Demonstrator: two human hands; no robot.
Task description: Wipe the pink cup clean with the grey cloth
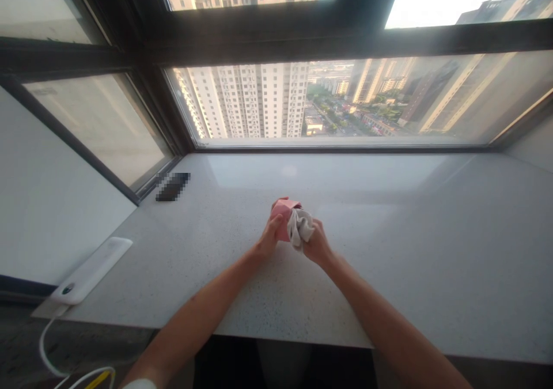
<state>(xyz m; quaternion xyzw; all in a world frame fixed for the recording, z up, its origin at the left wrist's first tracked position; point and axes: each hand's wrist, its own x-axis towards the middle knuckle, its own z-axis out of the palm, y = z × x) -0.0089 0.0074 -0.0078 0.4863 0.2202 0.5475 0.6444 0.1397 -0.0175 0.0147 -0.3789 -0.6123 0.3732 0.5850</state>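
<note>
Both my hands are raised together just above the speckled grey stone counter (401, 262). My left hand (270, 236) is wrapped around a pink angular object (282, 220), possibly a cup or small box. Its exact shape is partly hidden by my fingers and the cloth. My right hand (317, 242) grips a crumpled white cloth (300, 227), which is pressed against the pink object's right side.
A dark phone (173, 187), pixelated in the picture, lies at the counter's far left corner. A long white device (91, 271) sits on the near left edge, with a white cable (47, 351) hanging below. A large window (328, 101) runs along the counter's far side.
</note>
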